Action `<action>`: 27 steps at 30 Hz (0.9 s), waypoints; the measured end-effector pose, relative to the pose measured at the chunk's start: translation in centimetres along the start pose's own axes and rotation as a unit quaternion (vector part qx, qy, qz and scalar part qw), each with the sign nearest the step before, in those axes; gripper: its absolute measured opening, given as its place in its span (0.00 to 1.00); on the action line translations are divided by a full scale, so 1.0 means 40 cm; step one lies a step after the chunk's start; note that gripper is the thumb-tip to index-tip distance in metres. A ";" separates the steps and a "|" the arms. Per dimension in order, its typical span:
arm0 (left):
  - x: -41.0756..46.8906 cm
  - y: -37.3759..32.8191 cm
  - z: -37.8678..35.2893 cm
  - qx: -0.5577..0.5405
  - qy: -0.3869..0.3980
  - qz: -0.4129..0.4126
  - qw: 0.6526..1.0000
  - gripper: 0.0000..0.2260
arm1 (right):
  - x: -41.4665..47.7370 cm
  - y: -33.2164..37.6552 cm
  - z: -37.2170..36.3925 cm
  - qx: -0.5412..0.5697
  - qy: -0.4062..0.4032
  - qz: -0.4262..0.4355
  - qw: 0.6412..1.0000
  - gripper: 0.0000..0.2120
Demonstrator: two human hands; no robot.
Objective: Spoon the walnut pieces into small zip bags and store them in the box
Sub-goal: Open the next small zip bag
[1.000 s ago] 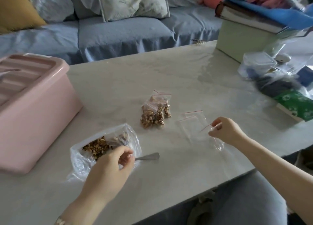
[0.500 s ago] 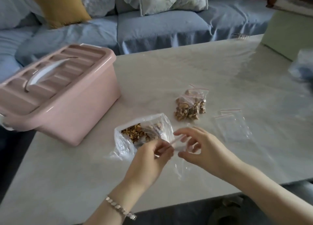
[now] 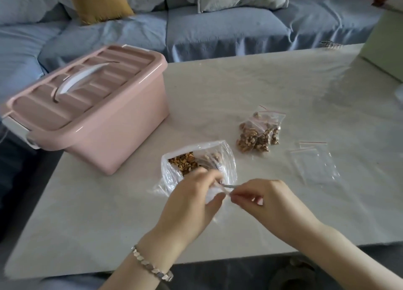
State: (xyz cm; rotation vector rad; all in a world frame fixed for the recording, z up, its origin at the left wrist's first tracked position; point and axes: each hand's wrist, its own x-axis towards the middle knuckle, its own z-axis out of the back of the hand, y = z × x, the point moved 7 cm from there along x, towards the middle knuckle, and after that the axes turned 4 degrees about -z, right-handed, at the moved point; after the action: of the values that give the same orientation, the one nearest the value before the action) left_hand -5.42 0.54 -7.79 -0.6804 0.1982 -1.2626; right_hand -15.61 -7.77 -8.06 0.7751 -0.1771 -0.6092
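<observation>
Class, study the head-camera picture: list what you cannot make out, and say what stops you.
Inside of the pink box: head view, its shut lid hides it.
Small bag pinched between left hand and right hand: head view, fingers and blur hide its mouth.
Filled bags: head view, they overlap, so their number is unclear.
Green box: head view, cut off by the right edge.

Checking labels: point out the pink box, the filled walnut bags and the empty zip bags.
pink box [image 3: 113, 141], head view, front wall.
filled walnut bags [image 3: 255, 140], head view, nearest bag's walnuts.
empty zip bags [image 3: 314, 165], head view, clear middle.
</observation>
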 end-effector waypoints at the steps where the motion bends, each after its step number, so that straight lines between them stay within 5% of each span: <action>1: -0.004 0.010 0.010 -0.005 -0.054 0.016 0.998 0.11 | 0.000 -0.018 0.003 0.054 -0.027 -0.036 0.998 0.04; 4: -0.021 0.011 0.031 -0.040 -0.148 0.054 0.987 0.04 | -0.006 -0.052 -0.010 0.174 -0.060 -0.122 0.975 0.07; 8: -0.029 0.015 -0.024 -0.152 -0.038 0.123 0.980 0.11 | -0.009 -0.022 -0.040 0.223 -0.025 -0.135 0.965 0.10; 18: -0.040 0.022 -0.038 -0.189 0.015 0.156 0.969 0.13 | -0.010 0.018 -0.036 0.133 0.018 -0.074 0.988 0.14; 22: -0.040 0.017 -0.044 -0.203 0.030 0.152 0.967 0.13 | -0.008 0.004 -0.033 0.144 0.023 -0.090 0.985 0.21; 27: -0.037 0.010 -0.049 -0.221 0.050 0.156 0.961 0.12 | -0.009 -0.004 -0.034 0.168 0.041 -0.119 0.978 0.16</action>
State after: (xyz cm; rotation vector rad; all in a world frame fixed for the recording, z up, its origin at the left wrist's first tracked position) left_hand -6.54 1.28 -9.89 -0.9268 0.6604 -0.9536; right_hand -15.48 -6.81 -9.12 1.1586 -0.1131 -0.7839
